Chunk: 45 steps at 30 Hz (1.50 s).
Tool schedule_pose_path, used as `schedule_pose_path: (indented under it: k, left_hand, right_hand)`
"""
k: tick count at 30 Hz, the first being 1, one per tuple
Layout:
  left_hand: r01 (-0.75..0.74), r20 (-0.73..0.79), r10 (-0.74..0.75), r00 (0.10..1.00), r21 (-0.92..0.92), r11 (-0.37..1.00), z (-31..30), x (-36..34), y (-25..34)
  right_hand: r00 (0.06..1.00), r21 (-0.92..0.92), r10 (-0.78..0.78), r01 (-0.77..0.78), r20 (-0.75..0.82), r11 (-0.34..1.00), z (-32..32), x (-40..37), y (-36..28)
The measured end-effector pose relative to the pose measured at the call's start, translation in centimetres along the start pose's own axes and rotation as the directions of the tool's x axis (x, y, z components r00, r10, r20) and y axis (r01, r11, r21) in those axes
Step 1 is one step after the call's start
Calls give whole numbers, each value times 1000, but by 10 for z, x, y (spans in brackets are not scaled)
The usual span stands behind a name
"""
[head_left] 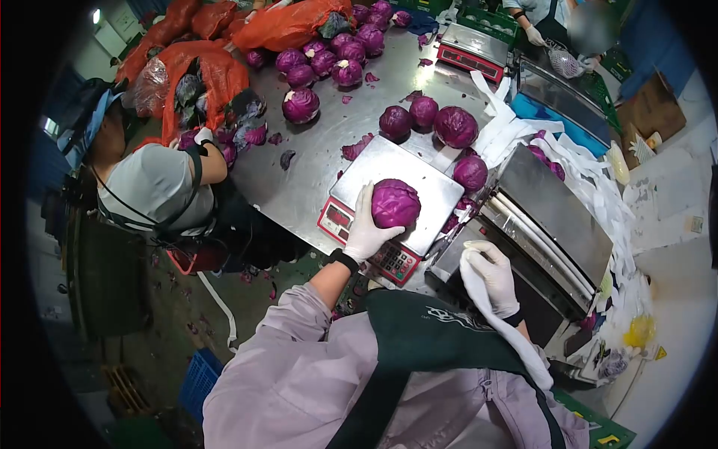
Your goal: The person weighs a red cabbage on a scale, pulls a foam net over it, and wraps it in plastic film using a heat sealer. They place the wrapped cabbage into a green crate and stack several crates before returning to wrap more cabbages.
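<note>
My left hand (369, 230), in a white glove, is wrapped round the left and lower side of a purple cabbage (396, 203) on the metal plate of a weighing scale (432, 196). The scale's red front with display and keypad faces me. To the right, my gloved right hand (493, 278) pinches the end of a white strip (482, 303), which hangs down over my apron. Beside that hand stands a metal machine with rollers (535, 247). Several cabbages, one of them (456, 127) large, lie just behind the scale.
More cabbages (351, 49) and orange net sacks (288, 24) lie at the back of the metal table (288, 191). A co-worker (153, 179) stands at the left, another at the back right. A second scale (471, 52) and heaped white strips (516, 138) are at the right.
</note>
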<state>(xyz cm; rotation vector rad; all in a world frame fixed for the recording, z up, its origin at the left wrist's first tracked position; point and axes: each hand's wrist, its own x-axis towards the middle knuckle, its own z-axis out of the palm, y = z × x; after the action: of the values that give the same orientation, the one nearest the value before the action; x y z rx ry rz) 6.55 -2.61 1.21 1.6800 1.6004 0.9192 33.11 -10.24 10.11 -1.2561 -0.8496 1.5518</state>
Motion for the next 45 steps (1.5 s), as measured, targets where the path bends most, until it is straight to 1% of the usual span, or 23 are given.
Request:
schedule_pose_path:
  k: [2,6,8,10,12,13,16,20,22,25,28,30,32,33,34,35,36,38,40,41,42,44,45]
  left_hand:
    - [10,-14,-10,1000,-22,1000,3,-5,0]
    - [29,-139,-35,990,-40,999,5,-8,1]
    - [57,-133,-88,987,-222,973,12,8,-12]
    - [174,-243,-285,927,-394,902,22,19,6]
    - [176,-287,-392,874,-565,806,37,25,8]
    - [138,-291,-372,882,-595,792,40,18,15]
    - [121,-349,-210,913,-261,958,47,0,8]
    - [118,-222,-172,960,-237,964,41,-16,12]
    - [132,-167,-176,970,-247,960,36,-19,13]
    - [-44,-231,30,972,-52,998,36,-19,7]
    - [-99,-230,117,966,89,991,25,-25,24]
    - [-237,-282,222,933,-20,971,15,-36,42]
    - [-305,-28,310,950,-276,911,10,-47,58]
    - [-121,148,236,960,-541,832,14,-56,70]
    - [-209,233,321,918,-405,890,3,-65,94]
    - [49,372,238,897,-619,784,8,-69,99]
    - [315,513,198,835,-742,592,14,-72,103]
    - [291,477,169,862,-742,604,21,-74,102]
    - [284,448,128,885,-736,614,22,-78,97]
    - [312,502,123,856,-693,650,16,-77,99]
    - [338,553,115,825,-646,685,12,-77,99]
    - [377,555,189,810,-740,557,20,-75,87]
    - [487,589,161,792,-767,418,14,-72,92]
  right_hand:
    - [980,-147,-197,194,-5,970,5,-2,9]
    - [986,-229,-158,140,-61,963,21,-17,2]
    - [991,-105,-14,-1,-136,994,27,-19,2]
    - [991,-110,-34,20,-127,994,26,-19,11]
    - [990,-112,-4,-12,-143,994,29,-18,12]
    - [991,-129,-22,5,-131,992,33,-20,10]
    - [991,-72,36,-46,-126,996,43,-28,1]
    - [990,-122,2,-19,-138,992,40,-29,11]
    - [982,-170,-178,165,-64,972,32,-25,25]
    - [987,-100,-137,129,-86,987,36,-26,24]
    - [985,-80,-122,113,-122,990,37,-27,23]
    - [982,-94,-128,116,-136,989,36,-25,21]
    - [963,-214,-225,190,-152,958,39,-23,20]
    - [965,-212,-216,182,-149,960,41,-23,22]
    - [942,-297,-288,230,-171,927,44,-23,23]
    - [913,-380,-364,275,-184,883,46,-22,24]
    - [877,-461,-441,318,-189,829,48,-21,24]
    - [729,-543,-677,530,-101,652,46,-19,20]
    - [840,-184,-509,478,-190,859,39,-18,18]
    - [874,-167,-463,440,-145,883,33,-17,16]
    - [929,60,-353,360,-111,931,25,-13,16]
    - [939,-180,-336,319,-70,930,22,-19,8]
    - [999,261,-37,40,-14,964,7,-14,15]
